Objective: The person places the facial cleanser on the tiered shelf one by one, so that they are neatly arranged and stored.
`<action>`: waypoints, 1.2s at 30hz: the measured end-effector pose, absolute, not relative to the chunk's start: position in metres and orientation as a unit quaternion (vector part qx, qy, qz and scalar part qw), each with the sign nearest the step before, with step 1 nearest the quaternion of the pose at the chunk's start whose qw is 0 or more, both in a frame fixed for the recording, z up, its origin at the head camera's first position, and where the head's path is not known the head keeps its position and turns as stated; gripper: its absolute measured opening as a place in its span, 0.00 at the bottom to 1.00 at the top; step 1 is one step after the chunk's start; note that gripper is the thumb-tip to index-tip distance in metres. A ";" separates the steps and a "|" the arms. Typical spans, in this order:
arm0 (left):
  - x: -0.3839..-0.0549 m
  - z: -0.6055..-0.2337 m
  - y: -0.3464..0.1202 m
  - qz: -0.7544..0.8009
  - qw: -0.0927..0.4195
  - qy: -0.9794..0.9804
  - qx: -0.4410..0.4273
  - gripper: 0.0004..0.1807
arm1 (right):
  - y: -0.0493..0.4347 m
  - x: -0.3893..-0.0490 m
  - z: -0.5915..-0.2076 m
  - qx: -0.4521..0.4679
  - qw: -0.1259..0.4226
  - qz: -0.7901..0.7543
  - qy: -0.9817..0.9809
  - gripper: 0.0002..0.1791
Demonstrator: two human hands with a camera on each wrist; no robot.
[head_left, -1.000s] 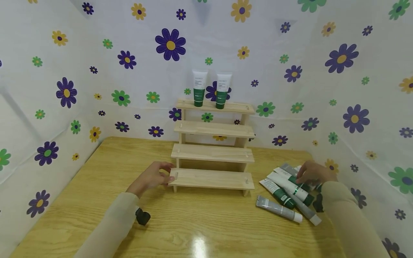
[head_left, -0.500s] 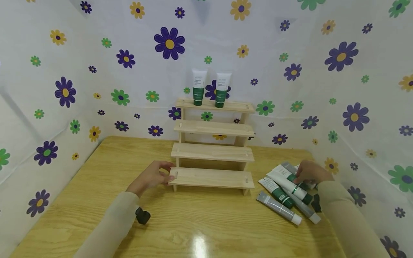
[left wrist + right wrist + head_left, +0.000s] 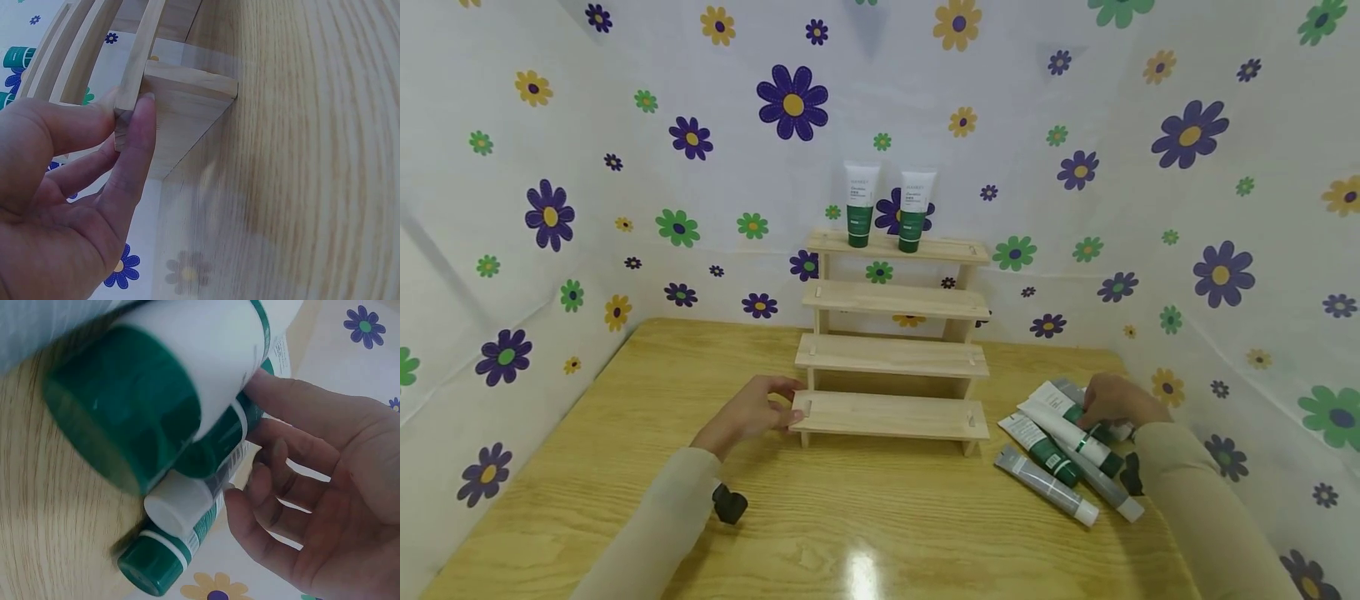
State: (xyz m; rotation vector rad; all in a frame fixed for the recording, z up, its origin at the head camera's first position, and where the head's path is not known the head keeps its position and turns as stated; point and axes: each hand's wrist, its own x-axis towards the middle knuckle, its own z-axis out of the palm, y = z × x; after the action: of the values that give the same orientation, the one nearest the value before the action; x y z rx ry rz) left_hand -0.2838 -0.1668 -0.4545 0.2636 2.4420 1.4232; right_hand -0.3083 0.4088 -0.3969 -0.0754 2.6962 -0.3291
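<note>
A four-tier wooden display shelf [image 3: 887, 358] stands on the table. My left hand [image 3: 756, 414] pinches the left end of its lowest board [image 3: 136, 78] between thumb and fingers. Two white-and-green squeeze tubes [image 3: 859, 208] stand upright on the top tier. To the right, my right hand [image 3: 1122, 402] is in a pile of squeeze tubes, its thumb and forefinger on either side of a green-and-white tube [image 3: 215, 447]. A larger white tube with a green cap [image 3: 200, 356] lies across that one and partly hides it. The other fingers curl beside the pile.
Grey tubes with white caps, one [image 3: 1047, 485] at the front, lie among the green-and-white ones in the pile. Flower-printed white sheets [image 3: 715, 183] wall the wooden table [image 3: 820, 517] at the back and sides.
My right hand has shifted slightly left, and the tubes beside it have slid a little in the pile. My left hand keeps its grip on the lowest board.
</note>
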 end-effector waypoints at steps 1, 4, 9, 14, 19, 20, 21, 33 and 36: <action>-0.284 -0.454 -0.167 0.496 0.151 0.851 0.089 0.28 | 0.408 -0.309 -0.397 -0.031 0.206 -0.115 0.971 0.19; -0.283 -0.453 -0.167 0.494 0.152 0.852 0.090 0.28 | 0.406 -0.309 -0.398 -0.033 0.199 -0.115 0.973 0.16; -0.283 -0.453 -0.168 0.501 0.149 0.846 0.102 0.28 | 0.404 -0.310 -0.398 -0.028 0.198 -0.120 0.972 0.15; -0.283 -0.453 -0.168 0.511 0.148 0.839 0.112 0.28 | 0.406 -0.313 -0.400 -0.013 0.202 -0.133 0.970 0.18; -0.283 -0.453 -0.168 0.511 0.149 0.840 0.108 0.28 | 0.406 -0.314 -0.401 -0.007 0.197 -0.133 0.971 0.20; -0.283 -0.453 -0.167 0.511 0.149 0.840 0.107 0.28 | 0.406 -0.314 -0.401 -0.006 0.196 -0.133 0.972 0.20; -0.283 -0.454 -0.167 0.512 0.149 0.840 0.104 0.28 | 0.406 -0.314 -0.400 -0.006 0.194 -0.135 0.972 0.21; -0.283 -0.456 -0.167 0.516 0.148 0.838 0.098 0.27 | 0.411 -0.321 -0.389 -0.034 0.171 -0.160 0.972 0.28; -0.283 -0.456 -0.167 0.513 0.148 0.840 0.099 0.27 | 0.411 -0.324 -0.381 -0.047 0.159 -0.171 0.971 0.29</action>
State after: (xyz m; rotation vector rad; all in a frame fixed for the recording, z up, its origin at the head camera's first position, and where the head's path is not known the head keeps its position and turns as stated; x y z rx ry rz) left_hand -0.2830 -0.1675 -0.4559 0.2852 2.4144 1.4757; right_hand -0.3241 0.4106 -0.3807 -0.1350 2.7757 -0.4896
